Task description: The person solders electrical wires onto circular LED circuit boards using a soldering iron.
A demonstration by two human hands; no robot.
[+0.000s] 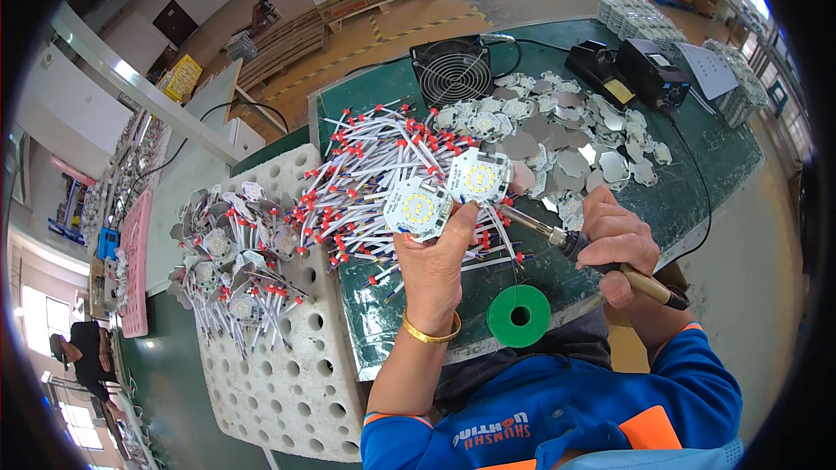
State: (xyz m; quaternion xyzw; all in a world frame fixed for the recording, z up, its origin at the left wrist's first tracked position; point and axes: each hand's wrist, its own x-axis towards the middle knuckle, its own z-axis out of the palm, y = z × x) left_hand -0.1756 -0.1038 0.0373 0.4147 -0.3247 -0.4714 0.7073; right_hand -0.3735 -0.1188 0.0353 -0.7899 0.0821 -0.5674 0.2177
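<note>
The left hand (pixel 433 254) comes up from the lower edge with the forearm nearly upright and a gold bangle (pixel 430 332) at the wrist; its grip is closed on a white LED board (pixel 418 208) with yellow chips, held flat and facing up above the green desk (pixel 697 176). A second LED board (pixel 478 177) lies touching it at 1 o'clock. The right hand (pixel 617 244) enters from 4 o'clock, fist-like grip wrapped around a soldering iron (pixel 592 254) whose tip points toward 10 o'clock at the boards' edge. Under the boards spreads a heap of red-tipped white wires (pixel 374 165). A green solder spool (pixel 519 316) lies at 6 o'clock near the desk's edge. Bare metal plates (pixel 575 135) pile at 2 o'clock, a small fan (pixel 453 70) at 12 o'clock.
</note>
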